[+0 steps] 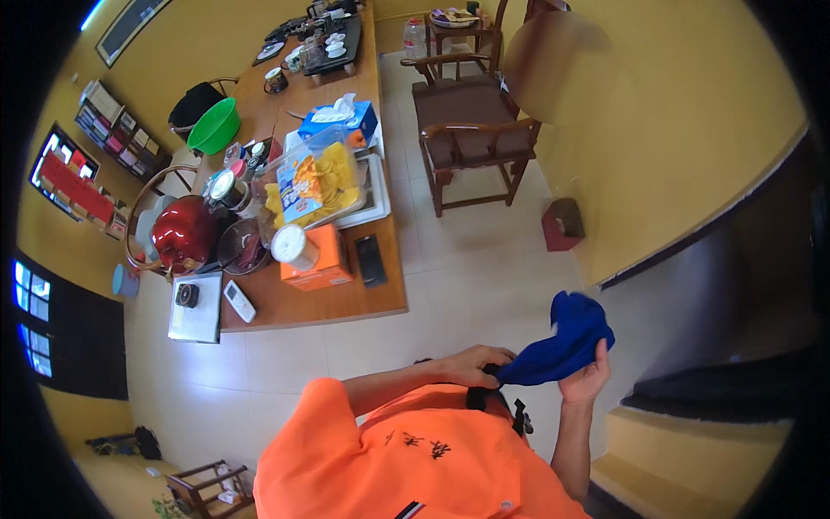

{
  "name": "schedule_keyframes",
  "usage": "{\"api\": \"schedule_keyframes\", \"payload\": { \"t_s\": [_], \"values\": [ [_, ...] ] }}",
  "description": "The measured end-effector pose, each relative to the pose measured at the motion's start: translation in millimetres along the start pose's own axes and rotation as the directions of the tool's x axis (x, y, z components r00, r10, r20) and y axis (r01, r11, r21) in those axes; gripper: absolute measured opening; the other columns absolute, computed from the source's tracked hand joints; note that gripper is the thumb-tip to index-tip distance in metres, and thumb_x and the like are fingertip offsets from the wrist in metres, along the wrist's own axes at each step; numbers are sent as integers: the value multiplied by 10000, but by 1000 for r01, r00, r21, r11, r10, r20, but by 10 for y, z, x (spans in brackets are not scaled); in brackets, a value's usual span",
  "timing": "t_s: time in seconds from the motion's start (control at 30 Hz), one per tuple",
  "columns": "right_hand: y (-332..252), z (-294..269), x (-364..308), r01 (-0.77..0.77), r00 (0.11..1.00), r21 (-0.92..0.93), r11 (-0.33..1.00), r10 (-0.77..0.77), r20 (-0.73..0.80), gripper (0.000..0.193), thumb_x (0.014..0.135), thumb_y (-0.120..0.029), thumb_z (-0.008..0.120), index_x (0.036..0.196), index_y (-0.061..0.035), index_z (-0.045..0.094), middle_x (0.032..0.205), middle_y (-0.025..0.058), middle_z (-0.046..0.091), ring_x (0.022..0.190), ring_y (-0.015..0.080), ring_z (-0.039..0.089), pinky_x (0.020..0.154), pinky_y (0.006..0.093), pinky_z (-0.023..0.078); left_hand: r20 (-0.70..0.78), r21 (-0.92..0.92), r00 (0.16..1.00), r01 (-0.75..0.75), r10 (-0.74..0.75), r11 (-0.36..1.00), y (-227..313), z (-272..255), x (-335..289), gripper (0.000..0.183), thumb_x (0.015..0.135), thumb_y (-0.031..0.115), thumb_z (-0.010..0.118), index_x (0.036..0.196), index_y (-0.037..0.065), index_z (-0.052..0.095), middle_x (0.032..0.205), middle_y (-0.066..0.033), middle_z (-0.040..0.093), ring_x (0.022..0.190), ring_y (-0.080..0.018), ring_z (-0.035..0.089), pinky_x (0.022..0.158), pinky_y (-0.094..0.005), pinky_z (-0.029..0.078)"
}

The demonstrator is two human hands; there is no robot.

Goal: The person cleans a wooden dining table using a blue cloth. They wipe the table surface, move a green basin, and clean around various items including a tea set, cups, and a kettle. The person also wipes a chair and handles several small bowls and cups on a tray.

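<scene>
A dark blue piece of soft cloth (562,350) is held up in front of my orange shirt, bunched and folded over itself; its full shape cannot be made out. My left hand (477,365) is closed on its narrower left end, close to a dark strap at my chest. On the other side my right hand (590,375) grips the right edge, thumb up along the cloth and the other fingers partly hidden behind it.
Ahead on the left stands a long wooden table (367,324) bearing an orange box (324,264), a plastic tub of snacks (341,177), a tissue box (363,121) and a green basin (213,127). A wooden armchair (462,95) and a dark red bin (562,227) are by the right wall.
</scene>
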State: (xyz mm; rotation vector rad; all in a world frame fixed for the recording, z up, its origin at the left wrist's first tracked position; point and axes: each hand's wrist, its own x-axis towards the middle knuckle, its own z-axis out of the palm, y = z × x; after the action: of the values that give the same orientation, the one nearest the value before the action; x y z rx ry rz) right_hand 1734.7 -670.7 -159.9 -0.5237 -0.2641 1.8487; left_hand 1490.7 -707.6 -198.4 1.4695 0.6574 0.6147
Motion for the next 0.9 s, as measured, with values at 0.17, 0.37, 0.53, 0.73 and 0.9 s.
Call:
{"api": "schedule_keyframes", "payload": {
  "t_s": [0.17, 0.37, 0.53, 0.73, 0.9],
  "values": [
    [-224, -13, 749, -173, 983, -208, 963, 181, 22, 512, 958, -170, 583, 1430, -42, 435, 1412, 114, 521, 1315, 316, 481, 1140, 493, 331, -215, -615, 972, -58, -97, 786, 189, -297, 574, 746, 825, 51, 650, 1501, 28, 335, 1437, -94, 470, 1354, -220, 402, 1156, -369, 243],
    [-258, 255, 1676, -243, 930, -601, 761, 359, 78, 413, 955, -140, 611, 1326, 21, 525, 1234, 86, 619, 1130, 198, 591, 1006, 351, 454, -406, -505, 901, -80, -155, 859, 158, -812, 1167, 649, 894, 279, 735, 1416, 39, 432, 1322, -71, 549, 1231, -176, 503, 1060, -326, 383],
    [-246, 549, 2564, -137, 899, -859, 493, 426, 101, 307, 971, -190, 605, 1178, 35, 618, 1050, 37, 659, 950, 117, 599, 841, 283, 491, -446, -304, 840, 185, -311, 935, 259, -1628, 1574, 704, 829, 236, 798, 1409, 57, 441, 1343, -106, 522, 1261, -212, 476, 1088, -347, 367],
    [-196, 1074, 3573, 318, 777, -912, 258, 481, 407, 250, 916, -151, 634, 1123, -11, 626, 929, 128, 668, 810, 195, 645, 722, 323, 515, -568, -374, 787, 16, -242, 927, -142, -2483, 1765, 344, 880, 143, 672, 1195, 21, 609, 1104, -65, 650, 1020, -152, 593, 917, -300, 470],
    [-247, 1250, 4186, 594, 662, -804, -26, 583, 471, 126, 875, -93, 644, 970, -17, 676, 879, 169, 679, 762, 327, 671, 683, 341, 531, -689, -327, 659, 90, -302, 941, 30, -2996, 1705, 241, 871, 49, 575, 1097, -7, 636, 901, -10, 641, 858, -99, 569, 784, -276, 482]
  ]
}}
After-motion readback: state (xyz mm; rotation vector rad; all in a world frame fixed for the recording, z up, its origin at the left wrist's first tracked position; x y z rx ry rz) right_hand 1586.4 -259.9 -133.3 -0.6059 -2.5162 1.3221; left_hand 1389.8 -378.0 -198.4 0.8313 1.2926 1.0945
